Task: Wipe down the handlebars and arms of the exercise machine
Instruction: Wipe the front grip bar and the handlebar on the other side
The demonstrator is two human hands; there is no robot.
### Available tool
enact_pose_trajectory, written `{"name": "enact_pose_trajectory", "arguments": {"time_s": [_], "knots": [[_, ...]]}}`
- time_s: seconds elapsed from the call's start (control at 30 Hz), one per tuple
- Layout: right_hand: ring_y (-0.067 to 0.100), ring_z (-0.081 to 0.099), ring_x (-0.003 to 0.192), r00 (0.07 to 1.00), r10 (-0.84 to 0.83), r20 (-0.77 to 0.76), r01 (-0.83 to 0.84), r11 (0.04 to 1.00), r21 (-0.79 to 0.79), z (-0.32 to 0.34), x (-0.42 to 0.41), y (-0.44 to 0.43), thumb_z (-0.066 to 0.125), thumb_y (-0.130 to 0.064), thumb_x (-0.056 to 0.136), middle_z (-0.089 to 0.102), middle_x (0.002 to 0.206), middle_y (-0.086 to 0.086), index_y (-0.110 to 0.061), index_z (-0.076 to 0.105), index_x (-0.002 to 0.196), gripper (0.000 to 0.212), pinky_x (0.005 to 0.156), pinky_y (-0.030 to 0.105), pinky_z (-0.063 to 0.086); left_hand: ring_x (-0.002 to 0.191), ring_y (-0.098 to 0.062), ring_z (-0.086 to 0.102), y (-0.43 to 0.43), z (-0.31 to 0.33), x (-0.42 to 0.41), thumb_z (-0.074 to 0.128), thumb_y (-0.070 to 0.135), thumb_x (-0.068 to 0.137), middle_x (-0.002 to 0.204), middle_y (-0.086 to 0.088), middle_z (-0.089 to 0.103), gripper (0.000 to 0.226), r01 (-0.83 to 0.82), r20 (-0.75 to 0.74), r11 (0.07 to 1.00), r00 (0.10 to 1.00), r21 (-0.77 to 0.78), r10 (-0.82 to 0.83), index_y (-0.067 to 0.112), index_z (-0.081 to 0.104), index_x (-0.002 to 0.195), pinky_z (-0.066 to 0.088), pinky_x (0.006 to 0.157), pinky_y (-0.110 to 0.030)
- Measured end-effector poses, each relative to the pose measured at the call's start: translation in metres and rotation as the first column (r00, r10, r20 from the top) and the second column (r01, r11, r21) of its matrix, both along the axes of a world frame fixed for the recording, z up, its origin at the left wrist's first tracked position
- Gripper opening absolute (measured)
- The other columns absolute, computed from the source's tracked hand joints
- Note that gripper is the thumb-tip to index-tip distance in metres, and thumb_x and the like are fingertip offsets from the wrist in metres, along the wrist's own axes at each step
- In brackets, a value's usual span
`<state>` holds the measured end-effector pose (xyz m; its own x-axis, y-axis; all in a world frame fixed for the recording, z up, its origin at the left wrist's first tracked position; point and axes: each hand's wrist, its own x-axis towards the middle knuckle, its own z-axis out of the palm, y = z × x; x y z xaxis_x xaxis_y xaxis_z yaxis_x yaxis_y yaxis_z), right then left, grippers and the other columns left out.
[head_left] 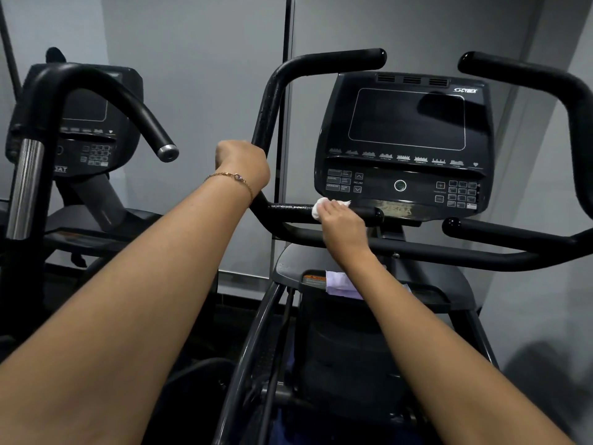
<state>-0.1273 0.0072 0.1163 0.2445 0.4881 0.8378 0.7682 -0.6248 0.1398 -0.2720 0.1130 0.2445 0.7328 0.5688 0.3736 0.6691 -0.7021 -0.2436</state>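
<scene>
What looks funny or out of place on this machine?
A pale lilac cloth lies on the grey cover under the console, not a usual spot. The left handlebar looks speckled, maybe droplets.

dim indoor light, faint glare on console screen (407,118), wide-angle bending at edges

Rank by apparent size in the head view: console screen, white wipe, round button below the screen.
1. console screen
2. white wipe, partly under the right hand
3. round button
Similar depth, so the order holds.
</scene>
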Motion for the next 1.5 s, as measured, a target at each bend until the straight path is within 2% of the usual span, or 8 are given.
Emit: {"name": "enact_pose_trajectory", "arguments": {"time_s": [0.3,0.5,0.6,0.8,0.97,1.13,1.3,1.5], "knots": [[0.026,0.063,0.064,1.000,-0.027,0.001,0.027,0.997,0.079,0.001,0.005,0.001,0.054,0.009,0.067,0.063,0.069,0.009,-0.003,0.066,0.076,0.019,0.060,0.028,0.051,0.076,-0.020,0.048,0.003,-0.003,0.001,0.043,0.004,0.090,0.099,-0.005,0.057,0.026,0.000,-0.011,0.999,1.000,0.038,0.001,0.010,0.059,0.109,0.035,0.057,-0.027],[0.021,0.063,0.067,0.997,-0.062,0.052,0.055,0.991,0.125,-0.004,0.012,-0.033,0.070,0.010,0.060,0.064,0.073,0.002,-0.009,0.066,0.079,0.028,0.058,0.024,0.049,0.057,-0.016,0.040,0.003,-0.003,0.002,0.045,0.003,0.088,0.071,-0.002,0.044,0.024,-0.008,-0.015,1.000,1.000,0.019,0.008,0.011,0.059,0.106,0.025,0.047,-0.024],[0.026,0.061,0.076,0.987,-0.099,-0.124,0.108,0.992,0.069,0.012,0.003,-0.024,0.061,0.005,0.079,0.061,0.077,0.006,-0.009,0.065,0.085,0.016,0.062,0.028,0.041,0.068,-0.018,0.048,0.002,-0.005,0.001,0.043,0.003,0.089,0.081,-0.003,0.048,0.025,-0.005,-0.008,0.999,1.000,0.034,0.005,0.010,0.059,0.107,0.029,0.051,-0.024],[0.020,0.068,0.072,0.989,-0.103,0.110,0.100,0.994,0.033,-0.005,0.013,-0.049,0.079,0.005,0.058,0.069,0.080,0.003,-0.007,0.069,0.088,0.033,0.052,0.021,0.048,0.089,-0.023,0.056,0.000,-0.007,0.003,0.044,0.004,0.089,0.103,-0.006,0.059,0.027,-0.013,-0.017,0.998,1.000,0.057,0.014,0.010,0.058,0.111,0.039,0.070,-0.029],[0.028,0.062,0.088,0.939,-0.288,-0.187,0.273,0.956,-0.103,0.023,0.004,-0.026,0.047,-0.001,0.089,0.064,0.093,0.008,-0.008,0.062,0.100,0.020,0.060,0.030,0.037,0.102,-0.023,0.061,-0.002,-0.010,0.001,0.044,0.007,0.090,0.112,-0.006,0.061,0.027,-0.017,-0.026,0.996,0.999,0.087,0.019,0.010,0.058,0.113,0.040,0.071,-0.029],[0.016,0.058,0.058,0.991,-0.078,0.107,0.079,0.997,-0.006,-0.003,0.011,-0.042,0.066,0.003,0.068,0.059,0.068,-0.002,-0.012,0.065,0.082,0.021,0.044,0.019,0.030,0.104,-0.024,0.060,-0.001,-0.009,0.001,0.043,0.006,0.090,0.113,-0.006,0.060,0.026,-0.015,-0.009,0.996,1.000,0.090,0.016,0.009,0.059,0.111,0.040,0.073,-0.028],[0.027,0.063,0.085,0.936,-0.305,-0.174,0.292,0.952,-0.096,0.026,0.001,-0.017,0.050,-0.003,0.089,0.067,0.091,0.007,-0.013,0.065,0.097,0.020,0.060,0.028,0.039,0.103,-0.024,0.059,0.000,-0.009,0.001,0.043,0.005,0.090,0.112,-0.007,0.060,0.025,-0.011,-0.002,0.995,1.000,0.104,0.011,0.009,0.059,0.110,0.038,0.074,-0.029],[0.014,0.063,0.062,0.991,-0.066,0.113,0.061,0.997,0.047,-0.005,0.006,-0.024,0.059,0.000,0.070,0.064,0.072,-0.002,-0.012,0.069,0.084,0.020,0.045,0.019,0.039,0.102,-0.023,0.060,0.001,-0.008,0.001,0.042,0.004,0.090,0.111,-0.006,0.061,0.026,-0.012,-0.012,0.993,1.000,0.117,0.014,0.009,0.058,0.110,0.038,0.071,-0.028]]}}
